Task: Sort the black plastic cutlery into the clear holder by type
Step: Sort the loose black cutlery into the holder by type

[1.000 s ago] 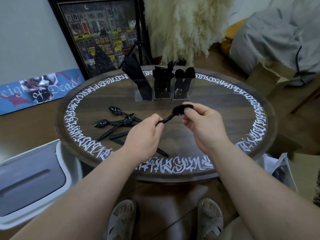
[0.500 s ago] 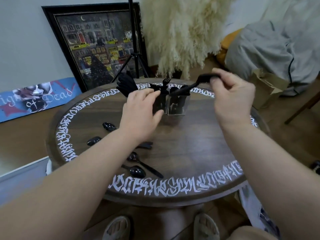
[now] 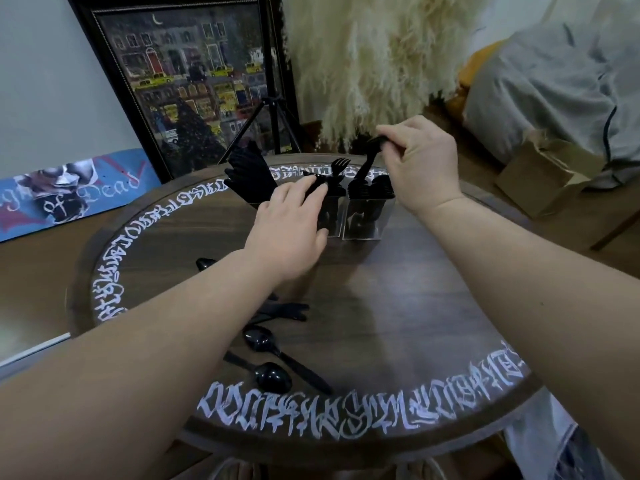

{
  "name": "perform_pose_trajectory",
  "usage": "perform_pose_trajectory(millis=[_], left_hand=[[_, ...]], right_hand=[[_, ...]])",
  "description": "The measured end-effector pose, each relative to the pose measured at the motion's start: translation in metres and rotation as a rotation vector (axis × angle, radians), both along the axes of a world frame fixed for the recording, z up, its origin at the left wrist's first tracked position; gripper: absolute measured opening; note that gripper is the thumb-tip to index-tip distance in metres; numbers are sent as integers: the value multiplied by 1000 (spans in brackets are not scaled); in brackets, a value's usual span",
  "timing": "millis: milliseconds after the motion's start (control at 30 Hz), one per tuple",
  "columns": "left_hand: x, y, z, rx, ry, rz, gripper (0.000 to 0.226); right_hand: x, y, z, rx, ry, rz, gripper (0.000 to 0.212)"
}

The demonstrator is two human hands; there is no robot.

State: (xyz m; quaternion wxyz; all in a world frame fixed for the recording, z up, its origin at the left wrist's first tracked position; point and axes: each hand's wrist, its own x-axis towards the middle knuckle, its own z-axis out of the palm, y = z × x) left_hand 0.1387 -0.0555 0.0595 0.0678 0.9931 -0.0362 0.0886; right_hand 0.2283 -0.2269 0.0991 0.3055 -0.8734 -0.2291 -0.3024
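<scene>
The clear holder (image 3: 363,223) stands at the far side of the round table (image 3: 398,306), with knives (image 3: 249,178) on the left, forks (image 3: 337,168) in the middle and spoons (image 3: 375,188) on the right. My right hand (image 3: 422,168) pinches a black spoon (image 3: 369,157) by its bowl end, with the handle pointing down into the right compartment. My left hand (image 3: 291,223) lies against the holder's left and middle part, fingers straight. Loose spoons (image 3: 266,341) and other black cutlery (image 3: 287,311) lie on the table under my left forearm.
A framed city picture (image 3: 194,84), a tripod (image 3: 273,109) and pampas grass (image 3: 374,57) stand behind the table. A skateboard deck (image 3: 69,195) leans at the left. A cardboard box (image 3: 547,174) and a grey beanbag (image 3: 561,74) are at the right.
My right hand has brought the spoon from in front of me to over the holder's right compartment and tipped it handle down. My left hand let go of the spoon and reached to the holder.
</scene>
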Motion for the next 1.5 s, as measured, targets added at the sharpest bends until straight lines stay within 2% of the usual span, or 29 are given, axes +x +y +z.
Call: perform_pose_trajectory(millis=[267,433,600,700,800,967,1267,1500], left_hand=[[-1,6,-12,-50,-39,-16,68],[0,10,-14,-151,-95,14,68],[6,14,-15,-224,-160,80,53],[13,14,-14,-205,-164,126,42],[21,14,-12,-181,-143,183,37],[34,13,-7,-161,-93,209,35],[47,19,-7,-173,-6,205,38],[61,25,-3,-95,69,144,36]], right_hand=[[7,8,-8,-198,149,33,31],[13,9,-4,-331,267,39,37],[14,7,-13,-417,472,67,46],[11,4,-16,-325,573,114,61],[8,-2,-18,-182,642,151,61],[6,-8,-28,-126,702,147,88],[11,-3,-41,-104,612,34,66],[10,-2,-46,18,614,20,77]])
